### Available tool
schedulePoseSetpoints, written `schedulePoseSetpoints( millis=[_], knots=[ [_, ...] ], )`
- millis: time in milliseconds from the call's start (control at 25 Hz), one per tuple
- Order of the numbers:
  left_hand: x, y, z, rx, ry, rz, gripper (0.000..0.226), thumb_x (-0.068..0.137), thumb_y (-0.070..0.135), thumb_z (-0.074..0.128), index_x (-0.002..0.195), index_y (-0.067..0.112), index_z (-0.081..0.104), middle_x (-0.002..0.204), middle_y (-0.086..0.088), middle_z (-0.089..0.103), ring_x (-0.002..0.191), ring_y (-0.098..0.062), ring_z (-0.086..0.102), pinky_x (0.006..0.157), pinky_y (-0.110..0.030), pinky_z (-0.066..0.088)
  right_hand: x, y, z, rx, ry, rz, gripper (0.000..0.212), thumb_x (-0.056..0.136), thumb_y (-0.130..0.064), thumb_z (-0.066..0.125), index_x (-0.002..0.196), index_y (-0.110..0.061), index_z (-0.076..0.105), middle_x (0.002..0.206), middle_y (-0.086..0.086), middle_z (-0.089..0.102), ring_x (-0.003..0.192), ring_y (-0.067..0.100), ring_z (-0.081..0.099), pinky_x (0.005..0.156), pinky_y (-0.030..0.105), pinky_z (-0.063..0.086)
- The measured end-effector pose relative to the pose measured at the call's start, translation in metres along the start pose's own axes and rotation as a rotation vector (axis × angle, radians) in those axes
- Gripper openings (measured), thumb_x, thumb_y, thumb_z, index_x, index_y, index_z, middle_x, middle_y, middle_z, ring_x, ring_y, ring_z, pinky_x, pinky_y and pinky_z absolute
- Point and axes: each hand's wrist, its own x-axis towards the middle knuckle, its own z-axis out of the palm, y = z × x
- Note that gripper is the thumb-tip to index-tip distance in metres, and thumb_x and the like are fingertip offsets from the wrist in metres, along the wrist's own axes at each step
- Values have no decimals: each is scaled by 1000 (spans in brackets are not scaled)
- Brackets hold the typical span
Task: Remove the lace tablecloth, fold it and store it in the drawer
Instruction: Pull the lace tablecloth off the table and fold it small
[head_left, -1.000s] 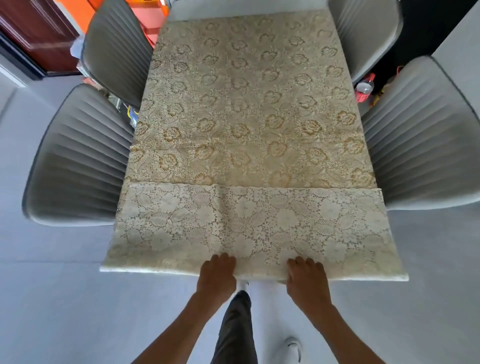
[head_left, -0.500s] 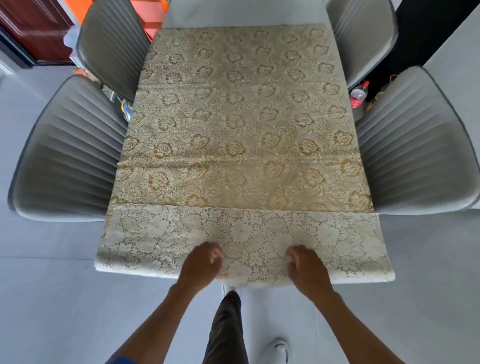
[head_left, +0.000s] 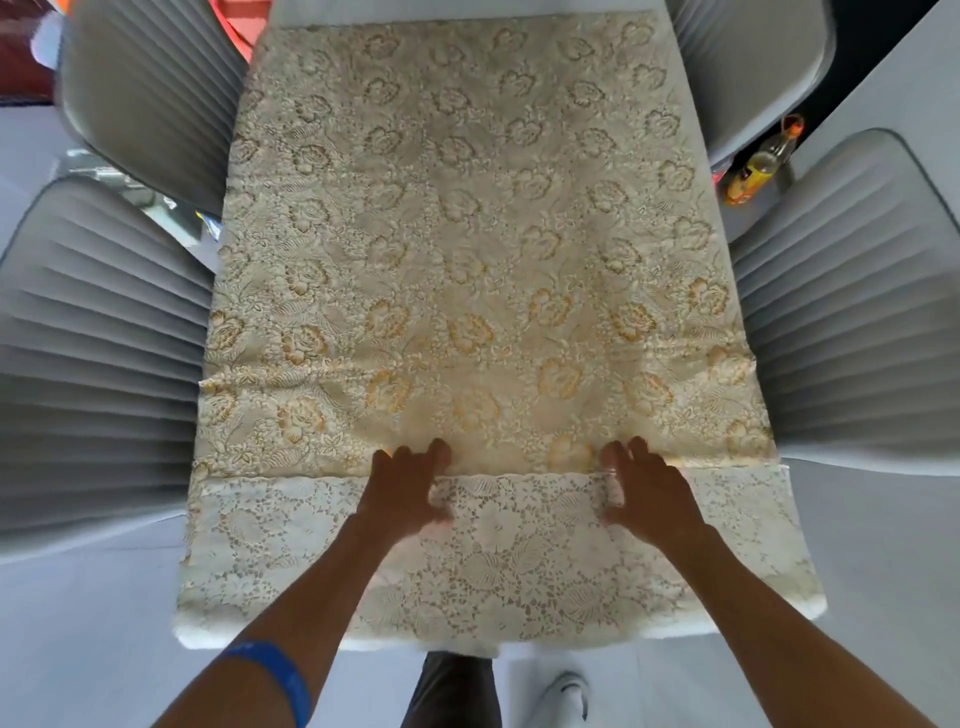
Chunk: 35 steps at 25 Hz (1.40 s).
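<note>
Cream floral lace tablecloth lies across the surface, near end doubled back. Left hand and right hand sit on that fold's edge; the blur hides whether either grip pinches lace. Best to carry both sides forward evenly, edges square.

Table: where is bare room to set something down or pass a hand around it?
Bare tabletop shows only as a thin strip beyond the far edge of the lace tablecloth. Grey chairs crowd both long sides; a bottle sits between the right pair. The near end, over floor, is free.
</note>
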Motion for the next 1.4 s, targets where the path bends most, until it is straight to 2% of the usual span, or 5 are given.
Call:
schedulePoseSetpoints(
  millis=[200, 400, 640, 920, 1400],
  knots=[
    [-5, -8, 9, -94, 23, 16, 39, 66, 51, 77, 84, 29, 50, 116, 7, 37, 107, -16, 36, 92, -41, 40, 12, 1, 1, -224, -34, -76, 39, 80, -47, 64, 110, -25, 55, 119, -1, 52, 111, 24, 47, 89, 38, 38],
    [3, -6, 3, -101, -62, 8, 52, 72, 47, 74, 112, 30, 46, 109, 10, 61, 100, -20, 58, 90, -40, 34, 9, 6, -3, 133, -137, -64, 39, 79, -36, 71, 111, -25, 51, 110, -8, 50, 91, 16, 52, 67, 29, 43],
    [12, -21, -45, -111, -318, 54, 40, 85, 45, 66, 119, 22, 61, 120, 5, 62, 116, -21, 55, 92, -32, 38, 26, 24, -55, -48, -356, -46, 40, 96, -34, 55, 135, -25, 54, 130, -7, 64, 121, 14, 56, 101, 31, 41],
    [108, -27, -173, 121, 296, -105, 58, 89, 37, 62, 141, 24, 39, 149, -8, 42, 135, -30, 42, 109, -46, 30, 114, -2, -176, -142, 376, 125, 42, 94, -23, 54, 134, -17, 45, 138, 9, 53, 129, 33, 45, 107, 49, 31],
    [49, 70, -59, -17, -88, -144, 65, 90, 42, 50, 147, 23, 25, 152, -6, 34, 131, -32, 42, 104, -45, 40, 23, 9, -103, 36, 205, 23, 61, 93, -30, 52, 149, -22, 29, 162, 4, 22, 148, 25, 21, 118, 47, 23]
  ],
)
